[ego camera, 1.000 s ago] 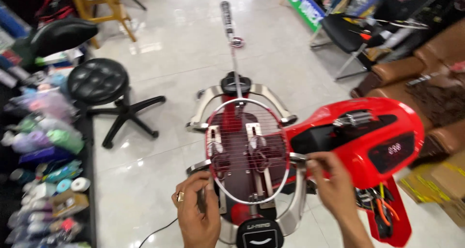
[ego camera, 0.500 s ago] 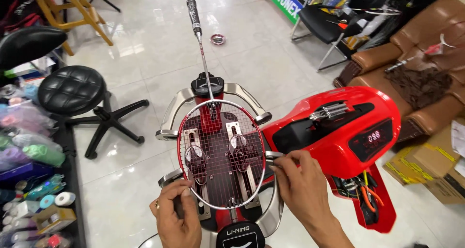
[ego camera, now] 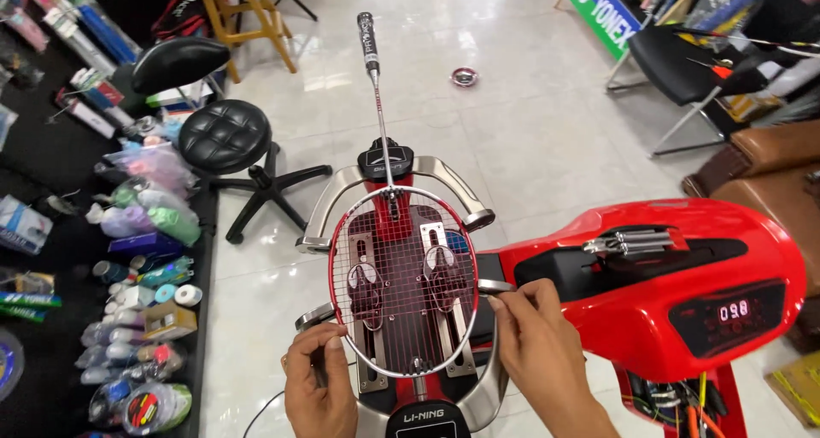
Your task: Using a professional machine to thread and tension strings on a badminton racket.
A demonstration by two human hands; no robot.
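Left hand pinches the badminton racket frame's near-left rim; right hand grips its right edge on the red stringing machine.

Racket clamped flat on stringing machine, centre of frame.

We see a badminton racket with a red-and-white oval frame, lying flat in the machine's cradle, head in the lower centre, thin shaft running straight up to a dark grip at top centre. Red strings form a full grid across the head. The stringing machine has a glossy red body at lower right with a small red display, and silver curved support arms ringing the head.
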